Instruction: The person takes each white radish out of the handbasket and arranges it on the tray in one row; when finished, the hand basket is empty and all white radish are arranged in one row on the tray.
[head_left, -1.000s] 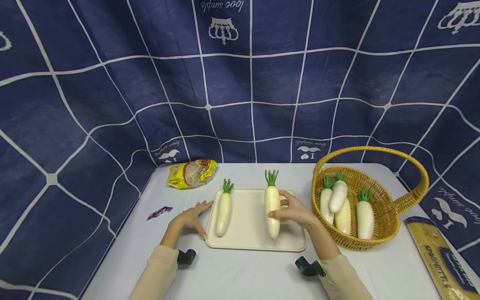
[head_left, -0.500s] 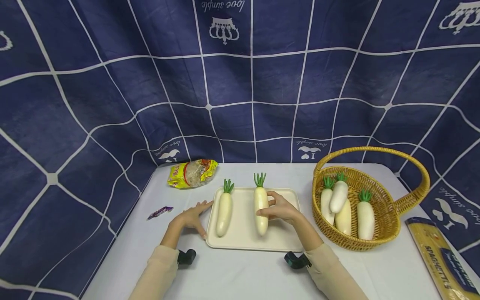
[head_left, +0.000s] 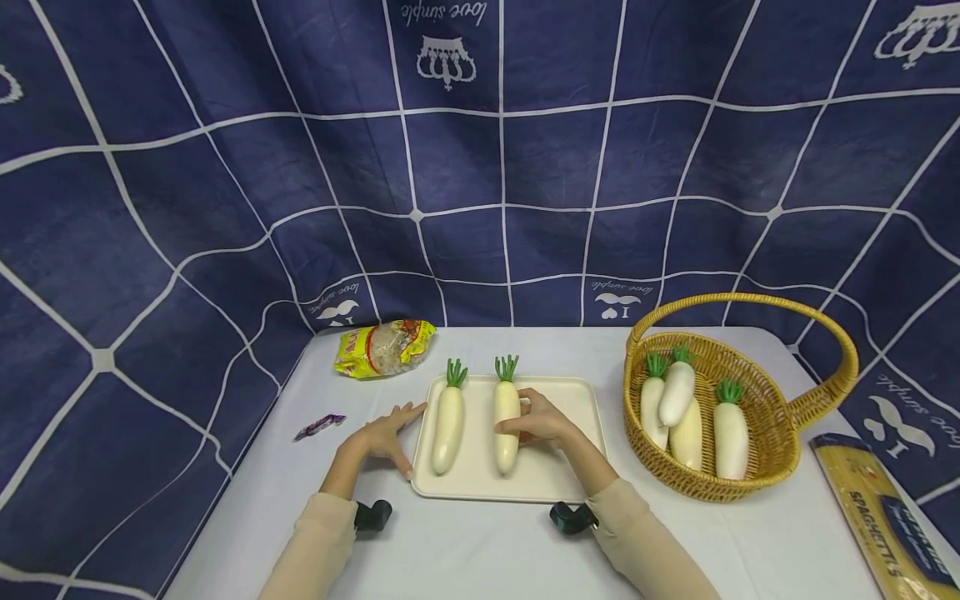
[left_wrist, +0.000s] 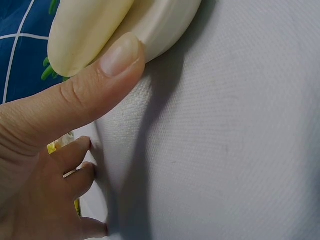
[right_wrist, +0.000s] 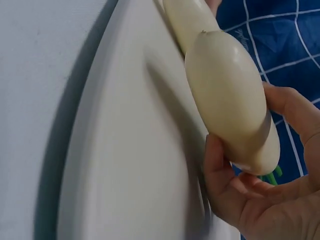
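My right hand (head_left: pixel 542 419) grips a white radish (head_left: pixel 506 427) with green leaves, thumb on one side and fingers on the other. The radish is over the middle of a cream tray (head_left: pixel 585 417); whether it touches the tray is hard to tell. A second white radish (head_left: pixel 447 429) lies at the tray's left side, roughly parallel to it. At the tray's left edge rests my left hand (head_left: pixel 381 435), fingers spread and holding nothing. In the left wrist view, its thumb (left_wrist: pixel 85 92) lies against the tray's rim (left_wrist: pixel 172 25).
A wicker basket (head_left: pixel 783 442) with a tall handle stands at the right, with several white radishes inside. Beside it lies a spaghetti packet (head_left: pixel 885 517). A yellow bag (head_left: pixel 386 348) is at the back left, and a purple wrapped candy (head_left: pixel 320 426) lies left of the left hand.
My right hand has carried the radish leftward and a little lower, from the tray's right part to its middle. The left hand has stayed in place.
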